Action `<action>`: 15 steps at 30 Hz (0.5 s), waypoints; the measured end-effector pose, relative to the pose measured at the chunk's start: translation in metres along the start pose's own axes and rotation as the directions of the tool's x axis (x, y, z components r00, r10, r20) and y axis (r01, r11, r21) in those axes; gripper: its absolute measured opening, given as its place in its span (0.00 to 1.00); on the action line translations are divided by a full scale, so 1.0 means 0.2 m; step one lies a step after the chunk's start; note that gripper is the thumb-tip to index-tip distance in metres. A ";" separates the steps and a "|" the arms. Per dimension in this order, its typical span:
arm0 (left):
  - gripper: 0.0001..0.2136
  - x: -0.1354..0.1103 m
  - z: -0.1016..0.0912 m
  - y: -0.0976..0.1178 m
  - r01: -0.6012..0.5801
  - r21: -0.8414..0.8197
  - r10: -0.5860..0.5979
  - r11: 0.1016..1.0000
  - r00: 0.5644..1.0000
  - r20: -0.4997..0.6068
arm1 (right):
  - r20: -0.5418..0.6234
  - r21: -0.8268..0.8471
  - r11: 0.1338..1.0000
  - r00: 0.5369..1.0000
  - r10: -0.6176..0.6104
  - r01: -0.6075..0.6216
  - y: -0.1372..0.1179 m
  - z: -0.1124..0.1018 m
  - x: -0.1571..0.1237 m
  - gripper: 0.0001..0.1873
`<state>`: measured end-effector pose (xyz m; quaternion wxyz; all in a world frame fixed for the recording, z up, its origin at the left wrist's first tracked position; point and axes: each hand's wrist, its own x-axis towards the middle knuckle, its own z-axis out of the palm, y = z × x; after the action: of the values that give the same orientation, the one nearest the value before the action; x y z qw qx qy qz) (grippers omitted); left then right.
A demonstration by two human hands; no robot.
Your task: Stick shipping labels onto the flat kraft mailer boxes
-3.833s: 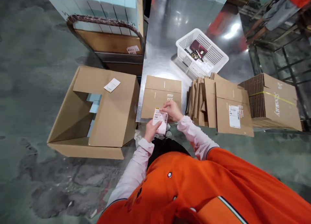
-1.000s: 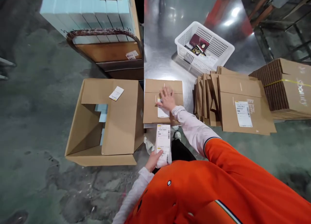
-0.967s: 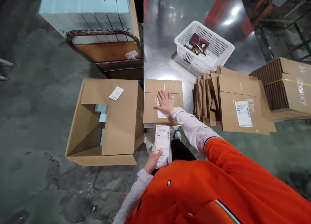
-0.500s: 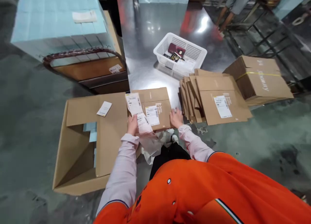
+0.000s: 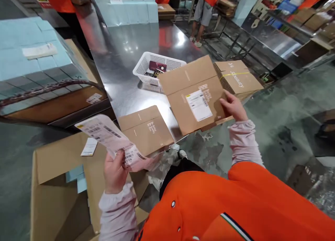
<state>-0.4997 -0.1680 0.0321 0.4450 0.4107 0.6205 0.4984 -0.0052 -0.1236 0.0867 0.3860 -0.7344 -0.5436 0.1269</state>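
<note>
My left hand (image 5: 115, 171) pinches a long strip of printed shipping labels (image 5: 104, 131), whose lower end drapes down over the near table edge. My right hand (image 5: 233, 105) grips the right edge of a flat folded cardboard box (image 5: 172, 110) with a white label (image 5: 199, 105) stuck on it. This box is above the pile of flattened boxes on the right and mostly hides it. Between my hands, another flat cardboard box (image 5: 142, 129) lies at the table's front edge, printed with white text and bearing no label.
A white basket (image 5: 146, 58) holding small items stands on the metal table (image 5: 123, 42). Behind the held box is a strapped bundle of cartons (image 5: 239, 75). A large open carton (image 5: 47, 171) stands at lower left, below a cart of light-blue boxes (image 5: 34, 42). People stand farther back.
My right hand has moved right and up with the labelled box, uncovering an unlabelled one. My left hand has lifted the label strip leftward. The view has turned and shows more background.
</note>
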 end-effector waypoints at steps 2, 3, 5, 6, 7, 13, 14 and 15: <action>0.20 -0.07 0.08 0.02 0.082 -0.125 -0.081 0.989 0.997 0.008 | -0.117 -0.246 0.968 0.993 0.016 -0.045 -0.02 -0.09 0.04 0.38; 0.21 -0.10 0.13 0.02 0.116 -0.187 -0.116 0.975 0.993 0.012 | -0.103 -0.292 0.956 0.995 -0.003 -0.028 -0.07 -0.05 0.01 0.40; 0.24 -0.17 0.23 0.01 0.166 -0.271 -0.164 0.948 0.986 0.030 | 0.172 -0.151 0.983 0.982 -0.077 0.104 -0.23 0.17 -0.14 0.41; 0.24 -0.19 0.27 0.00 0.187 -0.268 -0.177 0.945 0.982 0.064 | 0.385 0.055 0.990 0.912 -0.145 0.134 -0.32 0.32 -0.25 0.43; 0.24 -0.21 0.30 -0.01 0.213 -0.239 -0.190 0.947 0.975 0.119 | 0.582 0.251 0.963 0.781 -0.227 0.093 -0.41 0.49 -0.38 0.47; 0.24 -0.20 0.28 -0.08 0.210 -0.290 -0.196 0.934 0.978 0.074 | 0.684 0.514 0.829 0.688 -0.243 -0.219 -0.63 1.05 -0.91 0.17; 0.24 -0.19 0.26 -0.10 0.200 -0.336 -0.211 0.920 0.977 0.004 | 0.706 0.497 0.845 0.658 -0.260 -0.199 -0.63 1.07 -0.92 0.16; 0.24 -0.19 0.24 -0.12 0.201 -0.360 -0.230 0.911 0.972 -0.040 | 0.722 0.487 0.854 0.634 -0.278 -0.180 -0.63 1.07 -0.90 0.16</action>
<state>-0.4445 -0.1953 0.0077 0.5379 0.2322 0.5799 0.5660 -0.2910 -0.1793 -0.0103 0.3018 -0.4608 -0.6207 0.5579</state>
